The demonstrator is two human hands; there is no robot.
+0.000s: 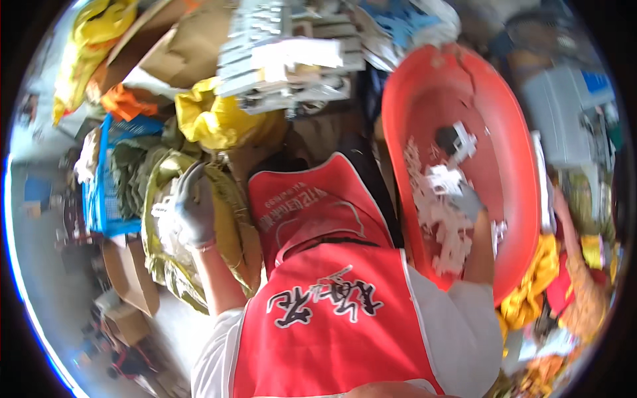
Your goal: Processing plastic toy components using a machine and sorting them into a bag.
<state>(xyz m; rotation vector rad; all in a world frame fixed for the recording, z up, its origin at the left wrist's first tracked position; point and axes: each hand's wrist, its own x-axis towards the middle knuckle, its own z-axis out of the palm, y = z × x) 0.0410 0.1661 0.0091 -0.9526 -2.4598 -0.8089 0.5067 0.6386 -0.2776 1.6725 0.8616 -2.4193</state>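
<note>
Evidently, both hands were gloved and working at separate containers. The right hand (470,202) was inside the red oval tub (491,166), its fingers against a glaring white piece (446,180) above a pile of pale moulded-looking pieces (452,249). Glare and blur hid the fingertips, so whether they had closed on it could not be told. The left hand (194,209) was over the mouth of the yellow-green woven sack (232,205), its fingers bent beside whitish contents (162,211); a grasp there could be neither confirmed nor ruled out.

Risks, in this inspector's judgement, were as follows. The tub's far end bore a jagged dark line (472,83) running down from the rim; if this was a crack, leaning on that wall might have widened it, and a sharp edge might have cut a glove. The pieces lay tangled, so lifting one could have dragged others along. The sack's mouth was slack and uneven; a part let go near its edge might have missed the opening. With the hands set wide apart, attention on one side could have left a slip on the other unnoticed.
</note>
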